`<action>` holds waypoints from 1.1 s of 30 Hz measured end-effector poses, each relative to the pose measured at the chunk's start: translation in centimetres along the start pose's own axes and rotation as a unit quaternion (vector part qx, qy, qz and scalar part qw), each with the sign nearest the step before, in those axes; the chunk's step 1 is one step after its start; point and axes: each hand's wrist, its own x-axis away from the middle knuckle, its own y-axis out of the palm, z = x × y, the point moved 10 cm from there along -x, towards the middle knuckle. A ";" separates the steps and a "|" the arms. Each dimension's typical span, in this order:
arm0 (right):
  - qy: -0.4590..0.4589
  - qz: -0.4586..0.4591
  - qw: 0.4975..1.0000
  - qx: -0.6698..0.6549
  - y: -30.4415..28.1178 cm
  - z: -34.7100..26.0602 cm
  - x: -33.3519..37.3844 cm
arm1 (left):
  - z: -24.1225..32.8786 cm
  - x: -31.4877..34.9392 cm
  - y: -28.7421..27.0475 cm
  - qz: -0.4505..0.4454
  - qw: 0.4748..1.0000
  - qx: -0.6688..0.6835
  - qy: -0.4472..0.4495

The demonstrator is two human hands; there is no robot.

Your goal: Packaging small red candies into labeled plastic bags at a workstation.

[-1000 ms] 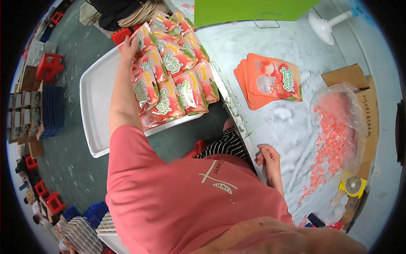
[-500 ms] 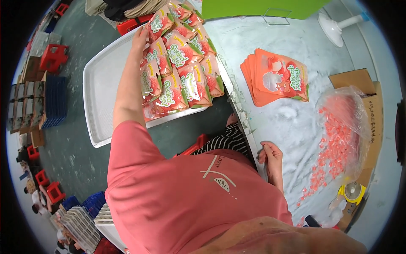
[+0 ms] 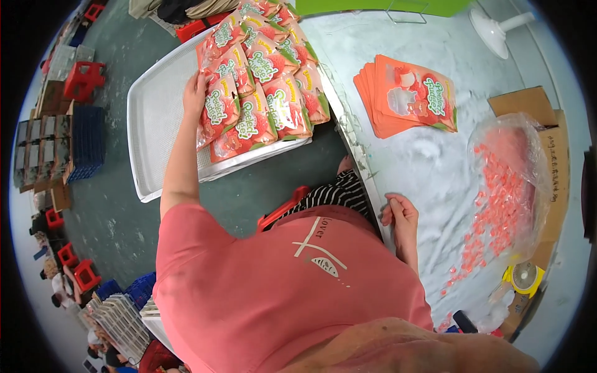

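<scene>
Left hand (image 3: 194, 96) touches a filled pouch (image 3: 219, 108), pinch unclear; right hand (image 3: 402, 217) rests half-open. Pouch looks light, soft, slick: hold its sealed edge.

The floor (image 3: 106, 217) is dark green and scuffed. Red plastic stools (image 3: 84, 82) and stacked blue crates (image 3: 87, 142) occupy the left side. The tabletop (image 3: 429, 165) is white, marbled; the right wall (image 3: 571, 93) is pale.

Bright light, glare on pouches (image 3: 263, 66)
</scene>
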 end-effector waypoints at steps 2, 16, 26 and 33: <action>-0.003 -0.001 1.000 0.010 -0.1 -0.1 0.2 | 0.1 2.2 2.0 -0.031 0.989 0.106 -0.098; -0.111 0.017 0.992 0.063 -2.9 -4.0 -1.9 | 0.9 -1.4 7.3 -0.010 0.992 0.097 -0.077; -0.349 0.332 0.820 0.310 -12.0 -18.0 -13.5 | 6.0 1.2 4.9 -0.006 0.989 0.148 -0.026; -0.246 0.293 0.883 0.272 -12.6 -18.1 -18.6 | 8.3 2.5 3.7 -0.037 0.991 0.117 -0.054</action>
